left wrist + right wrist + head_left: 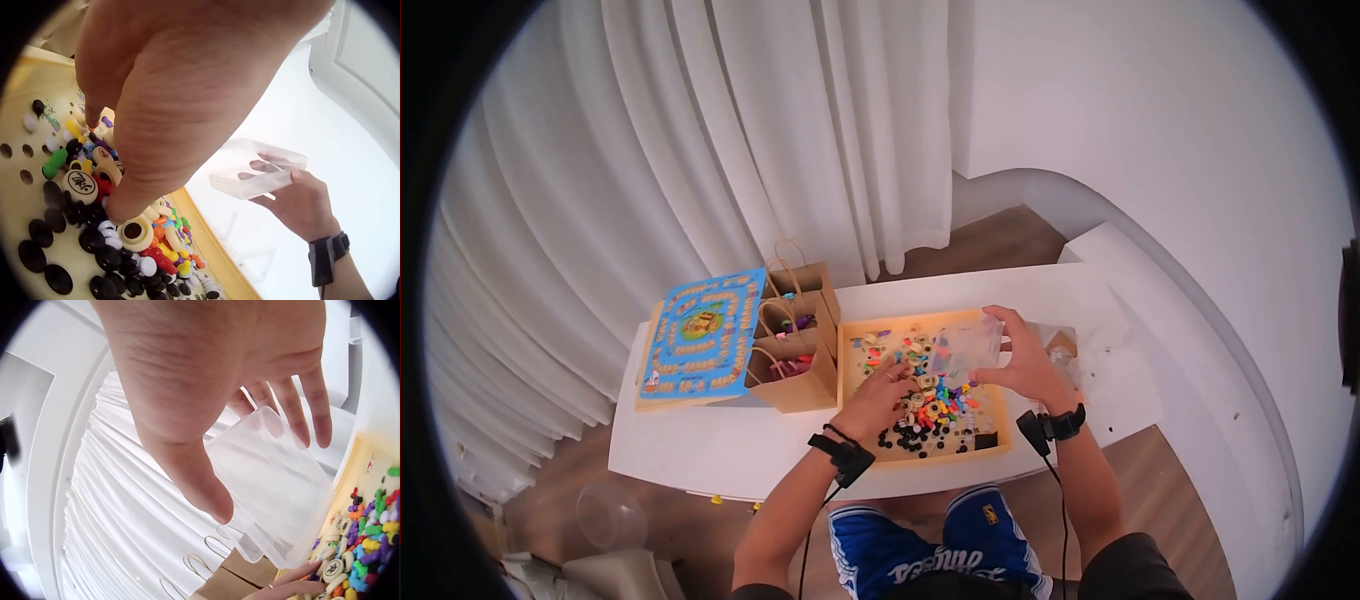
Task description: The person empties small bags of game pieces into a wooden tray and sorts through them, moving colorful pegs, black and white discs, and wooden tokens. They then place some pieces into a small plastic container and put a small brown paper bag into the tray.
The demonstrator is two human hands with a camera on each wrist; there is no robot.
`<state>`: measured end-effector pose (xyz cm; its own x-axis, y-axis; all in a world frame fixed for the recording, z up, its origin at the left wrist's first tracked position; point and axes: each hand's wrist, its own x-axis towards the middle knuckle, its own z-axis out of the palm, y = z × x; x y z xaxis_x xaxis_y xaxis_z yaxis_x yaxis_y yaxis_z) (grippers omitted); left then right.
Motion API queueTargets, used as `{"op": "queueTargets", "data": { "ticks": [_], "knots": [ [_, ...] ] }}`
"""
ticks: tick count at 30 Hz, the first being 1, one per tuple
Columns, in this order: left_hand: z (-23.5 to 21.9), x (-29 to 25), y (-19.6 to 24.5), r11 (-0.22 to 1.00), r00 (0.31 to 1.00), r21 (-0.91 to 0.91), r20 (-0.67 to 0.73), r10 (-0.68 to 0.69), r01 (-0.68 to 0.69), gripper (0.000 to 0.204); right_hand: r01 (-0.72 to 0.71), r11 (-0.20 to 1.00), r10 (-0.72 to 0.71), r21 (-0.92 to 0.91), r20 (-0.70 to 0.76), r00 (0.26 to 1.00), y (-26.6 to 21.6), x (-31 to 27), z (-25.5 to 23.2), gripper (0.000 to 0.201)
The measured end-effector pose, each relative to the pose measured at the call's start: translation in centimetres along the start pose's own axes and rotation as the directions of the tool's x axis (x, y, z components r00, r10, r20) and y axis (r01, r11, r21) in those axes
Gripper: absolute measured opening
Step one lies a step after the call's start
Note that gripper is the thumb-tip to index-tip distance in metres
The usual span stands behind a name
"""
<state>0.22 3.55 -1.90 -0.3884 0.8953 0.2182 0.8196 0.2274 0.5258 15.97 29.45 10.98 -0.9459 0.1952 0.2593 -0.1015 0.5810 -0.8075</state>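
Observation:
My right hand (pixel 1032 368) grips a clear plastic box (pixel 968 348) between thumb and fingers, tilted over the right side of a shallow wooden tray (pixel 930 459). Nothing shows inside the box in the right wrist view. My left hand (pixel 878 408) reaches down into the tray, its fingertips among a heap of mixed game pieces (pixel 940 408). Close to the left thumb lie a round wooden xiangqi piece (pixel 80 186) and a cream ring-shaped piece (pixel 135 234). Black discs (pixel 41 232) and colourful pegs, such as a green one (pixel 55 164), spread around them.
Left of the tray stand brown paper bags (pixel 805 390) with several colourful items inside. A blue printed game board (pixel 700 335) lies beyond them at the table's left end. To the right, a transparent bag (pixel 1060 350) rests on the white table (pixel 1135 385).

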Motion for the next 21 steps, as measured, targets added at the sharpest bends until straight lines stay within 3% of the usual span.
{"op": "queueTargets", "data": {
  "ticks": [3, 4, 6, 7, 8, 9, 12, 16, 18, 21],
  "knots": [
    [-1.5, 0.6, 0.0, 0.994, 0.992, -0.026, 0.072, -0.106, 0.108, 0.052, 0.008, 1.000, -0.008, -0.002, -0.045, 0.999, 1.3, -1.0, -0.9, 0.091],
    [-1.7, 0.9, 0.5, 0.995, 0.993, -0.029, 0.073, -0.092, 0.094, 0.052, 0.005, 1.000, -0.005, -0.011, -0.057, 0.998, 1.4, -1.4, -1.3, 0.091],
    [-1.4, 0.9, 1.4, 1.000, 0.999, 0.007, 0.040, 0.011, -0.011, 0.064, -0.042, 0.984, 0.066, 0.173, -0.137, 0.988, 1.5, -2.2, -2.1, 0.086],
    [-1.5, 0.9, 1.8, 0.996, 0.986, -0.075, 0.155, 0.060, -0.049, 0.076, -0.045, 0.985, 0.070, 0.167, -0.145, 0.987, 1.2, -2.3, -2.8, 0.086],
    [-1.4, 0.7, 2.5, 0.995, 0.985, -0.078, 0.157, 0.069, -0.057, 0.076, -0.055, 0.995, 0.068, 0.086, -0.145, 0.987, 0.9, -2.4, -3.7, 0.080],
    [-1.4, 0.3, 3.1, 1.000, 0.972, -0.017, 0.233, 0.011, -0.008, 0.079, -0.066, 0.998, 0.066, 0.006, -0.144, 0.987, 0.7, -2.6, -4.4, 0.075],
    [-1.3, 0.4, 3.1, 0.997, 0.940, 0.068, 0.337, -0.057, 0.036, 0.083, -0.063, 0.996, 0.079, 0.065, -0.283, 0.956, 4.1, -3.0, -5.8, 0.063],
    [-1.8, 0.3, 2.7, 0.988, 0.927, 0.126, 0.352, -0.130, 0.091, 0.093, -0.127, 0.989, 0.141, 0.075, -0.241, 0.960, 4.1, -3.7, -7.0, 0.058],
    [-2.1, 0.5, 3.0, 0.990, 0.922, 0.106, 0.366, -0.122, 0.089, 0.096, -0.086, 0.992, 0.063, -0.096, -0.219, 0.974, 3.3, -4.1, -6.8, 0.062],
    [-1.9, 0.6, 3.2, 0.992, 0.934, 0.107, 0.342, -0.102, 0.069, 0.099, -0.116, 0.979, 0.087, -0.166, -0.172, 0.981, 3.4, -4.2, -6.2, 0.065]
  ]
}}
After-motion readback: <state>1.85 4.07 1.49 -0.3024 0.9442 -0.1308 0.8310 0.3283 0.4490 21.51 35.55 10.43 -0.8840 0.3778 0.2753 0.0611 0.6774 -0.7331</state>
